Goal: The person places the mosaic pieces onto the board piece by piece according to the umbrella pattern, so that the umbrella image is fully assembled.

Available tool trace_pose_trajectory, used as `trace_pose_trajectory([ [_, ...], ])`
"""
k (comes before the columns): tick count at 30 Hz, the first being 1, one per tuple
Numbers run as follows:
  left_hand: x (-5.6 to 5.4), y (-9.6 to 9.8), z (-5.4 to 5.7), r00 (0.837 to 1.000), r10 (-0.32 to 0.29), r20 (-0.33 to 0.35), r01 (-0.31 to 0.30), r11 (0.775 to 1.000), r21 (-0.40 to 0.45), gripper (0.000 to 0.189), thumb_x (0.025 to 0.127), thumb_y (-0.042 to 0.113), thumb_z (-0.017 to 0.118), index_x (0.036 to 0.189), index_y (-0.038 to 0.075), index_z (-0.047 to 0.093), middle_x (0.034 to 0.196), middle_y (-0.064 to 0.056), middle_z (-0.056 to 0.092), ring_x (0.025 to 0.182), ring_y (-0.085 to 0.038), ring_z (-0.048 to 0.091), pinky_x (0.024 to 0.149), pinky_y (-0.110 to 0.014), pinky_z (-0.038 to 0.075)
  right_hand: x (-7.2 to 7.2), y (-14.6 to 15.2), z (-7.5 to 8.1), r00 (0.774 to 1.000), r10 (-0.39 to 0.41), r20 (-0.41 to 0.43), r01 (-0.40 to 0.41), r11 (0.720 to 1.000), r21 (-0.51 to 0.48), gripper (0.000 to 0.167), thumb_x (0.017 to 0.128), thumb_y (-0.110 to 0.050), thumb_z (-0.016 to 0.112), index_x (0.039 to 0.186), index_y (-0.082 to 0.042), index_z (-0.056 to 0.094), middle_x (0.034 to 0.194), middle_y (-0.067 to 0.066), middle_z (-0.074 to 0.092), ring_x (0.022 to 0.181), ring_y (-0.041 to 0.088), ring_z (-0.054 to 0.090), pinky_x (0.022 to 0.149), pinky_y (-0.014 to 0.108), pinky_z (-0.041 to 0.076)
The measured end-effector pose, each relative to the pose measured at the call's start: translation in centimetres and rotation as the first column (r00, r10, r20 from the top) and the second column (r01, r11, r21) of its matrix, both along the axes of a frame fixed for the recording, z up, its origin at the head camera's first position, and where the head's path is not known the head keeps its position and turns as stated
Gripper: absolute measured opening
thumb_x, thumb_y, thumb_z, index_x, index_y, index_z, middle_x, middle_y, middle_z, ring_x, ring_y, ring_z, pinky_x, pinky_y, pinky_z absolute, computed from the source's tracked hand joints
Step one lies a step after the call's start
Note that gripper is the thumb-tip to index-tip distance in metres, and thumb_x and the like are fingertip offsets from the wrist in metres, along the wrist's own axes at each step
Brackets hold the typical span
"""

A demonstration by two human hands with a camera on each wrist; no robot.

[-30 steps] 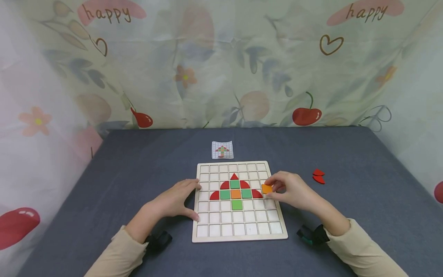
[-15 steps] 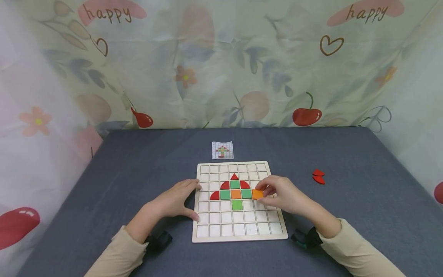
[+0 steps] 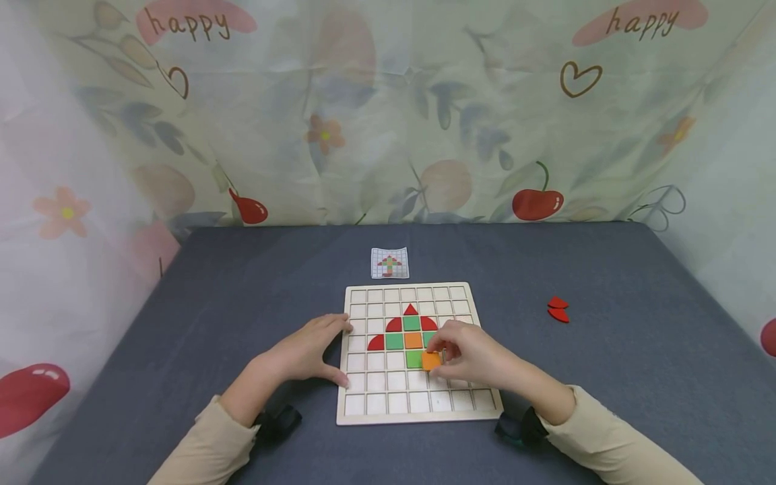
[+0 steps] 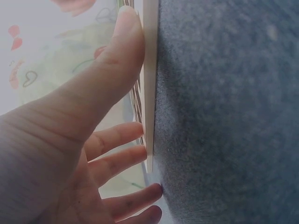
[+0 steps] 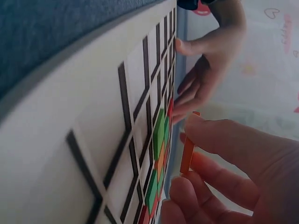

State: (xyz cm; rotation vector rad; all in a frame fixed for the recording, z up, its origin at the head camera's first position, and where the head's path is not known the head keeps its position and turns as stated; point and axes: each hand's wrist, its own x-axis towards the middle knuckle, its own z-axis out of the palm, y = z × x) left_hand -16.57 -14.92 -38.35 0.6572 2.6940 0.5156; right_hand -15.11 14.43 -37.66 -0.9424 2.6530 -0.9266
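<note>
A square wooden grid board (image 3: 364, 403) lies on the dark cloth. Near its middle, a red triangle (image 3: 410, 310), red quarter-round tiles (image 3: 376, 343), green squares (image 3: 394, 341) and an orange square (image 3: 413, 340) fill several cells. My right hand (image 3: 475, 353) pinches another orange square tile (image 3: 431, 361) between thumb and fingers. In the head view this tile overlaps the lowest, light green square (image 3: 413, 359); the right wrist view shows it on edge, above the board. With fingers spread, my left hand (image 3: 306, 350) touches the board's left edge; its thumb (image 4: 126, 42) lies along that edge.
Beyond the board lies a small pattern card (image 3: 390, 263) with a grid and coloured shapes. Two red tiles (image 3: 558, 314) rest on the cloth at the right. A printed curtain (image 3: 388, 135) hangs behind the table (image 3: 254, 269).
My right hand has carried the orange tile left and toward the front, from the board's right edge to beside the light green square. My left hand has stayed in place.
</note>
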Motion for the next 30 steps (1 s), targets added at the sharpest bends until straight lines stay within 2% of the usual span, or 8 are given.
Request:
trace_pose_trajectory([
  [8, 0.0, 0.0, -0.1, 1.0, 0.0, -0.002, 0.0, 1.0, 0.01, 0.087, 0.064, 0.045, 0.082, 0.133, 0.006, 0.045, 0.148, -0.015, 0.036, 0.138, -0.033, 0.032, 0.111, -0.048, 0.031, 0.5, -1.1, -0.2, 0.999, 0.019, 0.045, -0.021, 0.999, 0.045, 0.023, 0.074, -0.019, 0.078, 0.092, -0.01, 0.068, 0.082, -0.004, 0.061, 0.066, 0.005, 0.048, 0.062, 0.017, 0.042],
  [18, 0.0, 0.0, -0.1, 1.0, -0.003, -0.003, 0.003, 1.0, 0.014, 0.086, 0.065, 0.045, 0.081, 0.133, 0.006, 0.045, 0.148, -0.015, 0.036, 0.138, -0.033, 0.031, 0.111, -0.048, 0.031, 0.9, -2.0, -0.7, 1.0, 0.007, -0.002, -0.006, 0.996, 0.094, 0.019, 0.073, -0.018, 0.079, 0.088, -0.013, 0.068, 0.076, -0.005, 0.057, 0.063, 0.003, 0.045, 0.062, 0.017, 0.04],
  [30, 0.1, 0.1, 0.1, 1.0, 0.009, 0.012, -0.009, 1.0, 0.009, 0.087, 0.065, 0.045, 0.081, 0.134, 0.007, 0.045, 0.148, -0.014, 0.035, 0.138, -0.032, 0.031, 0.111, -0.048, 0.031, 1.1, -2.5, -0.7, 1.0, -0.028, 0.003, 0.028, 0.992, 0.125, 0.02, 0.072, -0.018, 0.079, 0.088, -0.013, 0.068, 0.073, -0.006, 0.055, 0.065, 0.006, 0.046, 0.06, 0.017, 0.039],
])
